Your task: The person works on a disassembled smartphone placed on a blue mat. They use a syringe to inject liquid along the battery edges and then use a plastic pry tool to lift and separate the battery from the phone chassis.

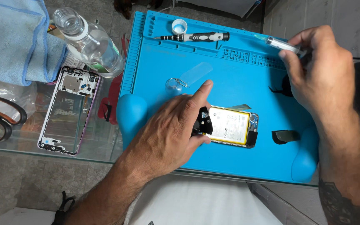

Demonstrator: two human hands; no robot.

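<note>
Here the left hand [169, 129] is pinning the phone [230, 126] flat on the mat [155, 62], fingers spread, while the right hand [321, 71], well apart, is pinching a syringe [281, 44] ready above.

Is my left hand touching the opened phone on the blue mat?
Touching. The head view shows the left hand resting on the opened phone, its thumb pressed against the end beside the yellow battery.

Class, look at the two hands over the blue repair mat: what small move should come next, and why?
Probably bring the syringe in the right hand down to the opened phone. The left hand steadies the phone's end, its battery exposed, while the syringe is raised above the mat.
</note>
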